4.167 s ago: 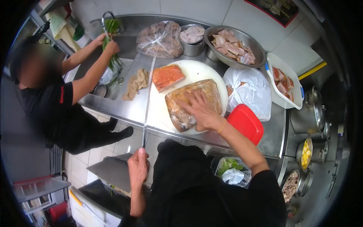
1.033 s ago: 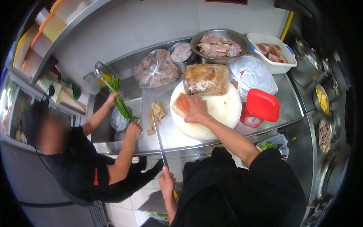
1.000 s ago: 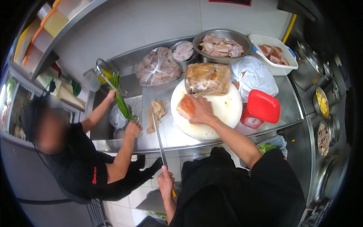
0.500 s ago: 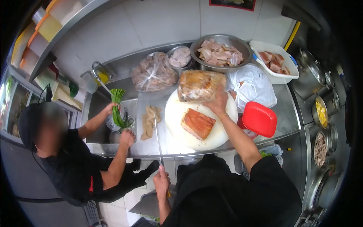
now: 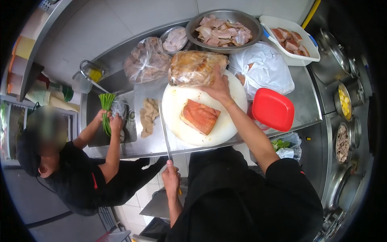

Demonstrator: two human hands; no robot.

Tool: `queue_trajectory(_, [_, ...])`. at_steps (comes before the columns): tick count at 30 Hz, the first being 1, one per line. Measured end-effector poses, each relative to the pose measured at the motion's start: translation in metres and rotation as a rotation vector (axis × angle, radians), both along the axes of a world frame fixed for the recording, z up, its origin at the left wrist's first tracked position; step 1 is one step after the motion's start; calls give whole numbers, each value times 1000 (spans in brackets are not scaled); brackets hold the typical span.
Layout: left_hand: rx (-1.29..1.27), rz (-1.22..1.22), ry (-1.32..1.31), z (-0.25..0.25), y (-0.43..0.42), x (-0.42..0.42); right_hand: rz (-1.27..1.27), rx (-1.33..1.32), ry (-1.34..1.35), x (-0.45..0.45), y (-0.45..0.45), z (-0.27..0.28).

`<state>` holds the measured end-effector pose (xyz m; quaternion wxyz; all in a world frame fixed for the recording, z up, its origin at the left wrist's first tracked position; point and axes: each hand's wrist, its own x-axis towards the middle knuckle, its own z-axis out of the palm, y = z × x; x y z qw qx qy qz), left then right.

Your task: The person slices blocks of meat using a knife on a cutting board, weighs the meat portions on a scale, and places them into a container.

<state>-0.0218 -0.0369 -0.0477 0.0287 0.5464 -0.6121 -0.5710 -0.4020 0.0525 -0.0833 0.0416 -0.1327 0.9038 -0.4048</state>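
At the far edge of the round white board (image 5: 173,109), wrapped meat (image 5: 195,68), probably heavy, dense, slippery outside; best held low at both ends. Against its right end, right hand (image 5: 219,88), thumb spread, other fingers' spacing hard to tell. Nearer, bare slab (image 5: 200,117), likely firm yet greasy. Off the board, left hand (image 5: 171,177), fingers curled round the long knife (image 5: 165,129).

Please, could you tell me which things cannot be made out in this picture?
- Head view: most of the handle of the knife, covered by the left hand.
- Head view: how the fingertips of the right hand meet the wrapped meat, blurred.
- Head view: most contents of the white bag, hidden by its plastic.
- Head view: what lies beneath the red lid, which covers it.
- Head view: the face of the co-worker, blurred.
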Motion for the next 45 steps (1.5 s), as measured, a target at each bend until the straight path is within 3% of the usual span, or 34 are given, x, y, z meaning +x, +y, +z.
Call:
queue_trajectory(7, [22, 25, 45, -7, 0, 13, 403, 414, 21, 130, 12, 45])
queue_trajectory(10, [41, 37, 63, -4, 0, 15, 372, 487, -36, 125, 4, 44])
queue_trajectory(22, [40, 44, 91, -1, -13, 23, 499, 373, 21, 117, 50, 61])
queue_trajectory(28, [13, -27, 128, 4, -24, 20, 586, 161, 229, 120, 81, 56])
queue_trajectory(31, [-12, -65, 127, 8, -26, 14, 578, 83, 197, 117, 91, 32])
queue_trajectory(34, [-24, -97, 109, 7, -25, 15, 470, 31, 131, 110, 96, 41])
queue_trajectory(38, [-12, -138, 78, 3, -20, 8, 608, 607, 237, 137, 68, 60])
queue_trajectory(39, [-19, -149, 71, 1, -19, 7, 537, 666, 274, 142, 54, 55])
queue_trajectory(42, [-4, -167, 82, -4, -17, 8, 495, 591, 89, 137, 40, 57])
queue_trajectory(45, [-11, -163, 88, -7, -14, 9, 531, 559, 85, 129, 39, 52])
